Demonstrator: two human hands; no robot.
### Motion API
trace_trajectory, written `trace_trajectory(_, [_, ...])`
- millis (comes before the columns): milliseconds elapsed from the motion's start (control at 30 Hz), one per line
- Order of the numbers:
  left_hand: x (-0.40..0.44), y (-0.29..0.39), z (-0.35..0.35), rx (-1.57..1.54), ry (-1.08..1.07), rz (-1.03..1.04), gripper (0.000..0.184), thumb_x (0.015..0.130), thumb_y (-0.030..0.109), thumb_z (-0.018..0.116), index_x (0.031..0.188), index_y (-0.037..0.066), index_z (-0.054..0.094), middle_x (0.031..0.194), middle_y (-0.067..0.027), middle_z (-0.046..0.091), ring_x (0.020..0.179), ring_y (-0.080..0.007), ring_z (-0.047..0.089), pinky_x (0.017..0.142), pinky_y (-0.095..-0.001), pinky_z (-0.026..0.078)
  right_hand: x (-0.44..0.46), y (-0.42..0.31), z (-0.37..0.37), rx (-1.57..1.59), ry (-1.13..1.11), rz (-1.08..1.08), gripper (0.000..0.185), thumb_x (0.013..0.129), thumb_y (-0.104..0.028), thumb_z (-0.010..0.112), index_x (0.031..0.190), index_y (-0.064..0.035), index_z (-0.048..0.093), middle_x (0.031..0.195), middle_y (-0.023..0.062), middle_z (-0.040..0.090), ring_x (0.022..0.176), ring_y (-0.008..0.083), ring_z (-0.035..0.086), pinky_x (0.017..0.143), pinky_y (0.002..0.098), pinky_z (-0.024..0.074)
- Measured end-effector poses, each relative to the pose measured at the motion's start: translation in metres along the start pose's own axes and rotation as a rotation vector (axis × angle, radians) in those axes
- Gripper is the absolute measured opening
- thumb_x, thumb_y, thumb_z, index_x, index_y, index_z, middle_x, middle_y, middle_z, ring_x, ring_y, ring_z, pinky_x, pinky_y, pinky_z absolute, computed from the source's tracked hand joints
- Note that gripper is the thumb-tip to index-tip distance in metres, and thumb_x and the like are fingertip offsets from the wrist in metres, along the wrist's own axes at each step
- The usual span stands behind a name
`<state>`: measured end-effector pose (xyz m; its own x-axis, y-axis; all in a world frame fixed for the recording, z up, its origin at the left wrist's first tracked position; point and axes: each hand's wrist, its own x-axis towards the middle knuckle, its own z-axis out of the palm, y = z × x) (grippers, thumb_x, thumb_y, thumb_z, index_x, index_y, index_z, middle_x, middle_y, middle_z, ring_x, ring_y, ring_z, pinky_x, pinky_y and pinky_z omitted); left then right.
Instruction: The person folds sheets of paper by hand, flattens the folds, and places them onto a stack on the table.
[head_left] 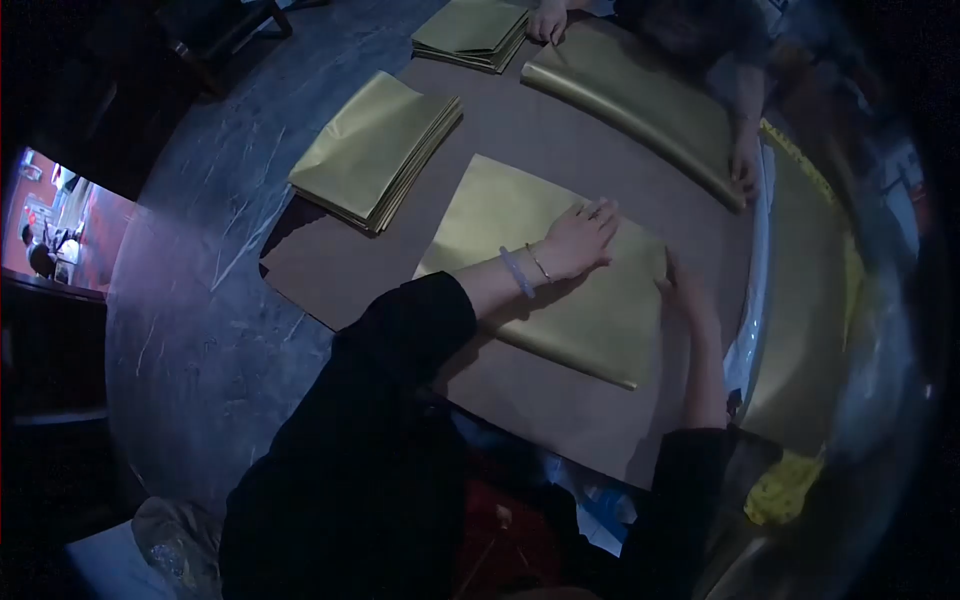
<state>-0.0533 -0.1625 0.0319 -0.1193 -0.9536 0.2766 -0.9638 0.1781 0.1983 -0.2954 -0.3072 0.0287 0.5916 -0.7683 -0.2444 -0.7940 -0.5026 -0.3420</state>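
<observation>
Left hand pressing on gold sheet, fingers slightly spread; right hand meeting sheet's right edge, pinch unclear; pressure best kept even.

A brown tabletop bears gold stacks at ten and eleven o'clock, gold sheets at one and center.

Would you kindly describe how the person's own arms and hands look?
Both sleeves are dark, nearly black. The left hand is ungloved, with a pale lilac bangle and a thin bracelet near the wrist; the right hand is ungloved, no bracelet visible.
</observation>
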Motion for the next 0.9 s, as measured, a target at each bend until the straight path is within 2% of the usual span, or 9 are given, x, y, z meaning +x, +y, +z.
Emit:
trace_trajectory(200, [0.002, 0.007, 0.024, -0.103, 0.071, -0.089, 0.060, 0.094, 0.042, 0.040, 0.137, 0.000, 0.037, 0.146, -0.0174, 0.031, 0.136, -0.0322, 0.028, 0.110, -0.0451, 0.024, 0.015, 0.023, 0.018, 0.076, 0.017, -0.101, 0.060, 0.085, -0.028, 0.063, 0.137, -0.0210, 0.035, 0.119, 0.0159, 0.058, 0.109, 0.0367, 0.056, 0.087, 0.0491, 0.0451])
trace_trajectory(333, [0.002, 0.011, 0.016, -0.097, 0.079, -0.088, 0.055, 0.094, 0.036, 0.040, 0.136, 0.000, 0.038, 0.144, -0.0181, 0.034, 0.134, -0.0327, 0.030, 0.110, -0.0443, 0.024, -0.020, -0.055, -0.025, -0.190, -0.027, 0.081, 0.057, 0.085, -0.032, 0.061, 0.135, -0.0167, 0.038, 0.119, 0.0152, 0.058, 0.109, 0.0343, 0.056, 0.087, 0.0477, 0.0455])
trace_trajectory(400, [0.004, 0.012, 0.011, -0.096, 0.045, -0.090, 0.056, 0.094, 0.036, 0.040, 0.136, 0.000, 0.038, 0.144, -0.0182, 0.035, 0.134, -0.0330, 0.031, 0.110, -0.0443, 0.024, -0.020, -0.075, -0.024, -0.389, 0.080, 0.102, 0.038, 0.088, -0.021, 0.054, 0.124, -0.0099, 0.052, 0.110, 0.0178, 0.060, 0.101, 0.0347, 0.058, 0.083, 0.0446, 0.0483])
trace_trajectory(500, [0.004, 0.015, 0.016, -0.098, 0.071, -0.117, 0.053, 0.092, 0.033, 0.040, 0.134, 0.000, 0.041, 0.143, -0.0179, 0.036, 0.135, -0.0319, 0.029, 0.110, -0.0434, 0.024, -0.006, -0.117, 0.003, -0.002, 0.425, -0.106, 0.032, 0.090, -0.020, 0.051, 0.120, -0.0093, 0.054, 0.115, 0.0167, 0.057, 0.101, 0.0343, 0.057, 0.079, 0.0445, 0.0490])
trace_trajectory(567, [0.010, 0.011, 0.012, 0.064, -0.119, -0.097, 0.052, 0.092, 0.029, 0.039, 0.135, 0.000, 0.041, 0.143, -0.0181, 0.036, 0.136, -0.0325, 0.028, 0.111, -0.0438, 0.023, 0.014, -0.132, 0.032, 0.207, 0.383, -0.220, 0.042, 0.096, -0.030, 0.039, 0.131, -0.0076, 0.046, 0.134, 0.0143, 0.046, 0.118, 0.0338, 0.048, 0.098, 0.0425, 0.0391])
trace_trajectory(633, [0.010, 0.013, 0.014, -0.104, 0.074, -0.058, 0.051, 0.091, 0.027, 0.038, 0.135, 0.000, 0.041, 0.144, -0.0178, 0.036, 0.137, -0.0318, 0.027, 0.111, -0.0452, 0.023, 0.017, -0.131, 0.056, 0.067, 0.513, -0.239, 0.048, 0.098, -0.037, 0.032, 0.137, -0.0095, 0.040, 0.144, 0.0115, 0.036, 0.132, 0.0293, 0.036, 0.109, 0.0430, 0.0261])
trace_trajectory(667, [0.010, 0.012, 0.016, -0.030, 0.015, -0.102, 0.052, 0.092, 0.029, 0.038, 0.136, 0.001, 0.040, 0.145, -0.0168, 0.035, 0.137, -0.0309, 0.027, 0.110, -0.0465, 0.024, 0.013, -0.123, 0.056, 0.072, 0.529, -0.187, 0.048, 0.098, -0.037, 0.032, 0.137, -0.0095, 0.040, 0.144, 0.0115, 0.036, 0.132, 0.0293, 0.036, 0.109, 0.0430, 0.0261])
trace_trajectory(733, [0.010, 0.016, 0.015, -0.042, 0.056, -0.096, 0.053, 0.092, 0.031, 0.039, 0.136, 0.001, 0.040, 0.144, -0.0165, 0.036, 0.137, -0.0309, 0.028, 0.110, -0.0469, 0.025, 0.006, -0.108, 0.049, -0.069, 0.391, -0.094, 0.053, 0.099, -0.039, 0.022, 0.145, -0.0146, 0.027, 0.152, 0.0058, 0.023, 0.141, 0.0213, 0.019, 0.115, 0.0433, 0.0136])
trace_trajectory(900, [0.010, 0.015, 0.015, 0.007, 0.079, -0.062, 0.056, 0.092, 0.036, 0.043, 0.137, 0.002, 0.039, 0.144, -0.0171, 0.036, 0.133, -0.0327, 0.033, 0.109, -0.0454, 0.025, -0.008, -0.062, 0.032, -0.169, 0.401, -0.114, 0.052, 0.099, -0.039, 0.024, 0.145, -0.0144, 0.028, 0.152, 0.0024, 0.023, 0.140, 0.0193, 0.021, 0.115, 0.0433, 0.0139])
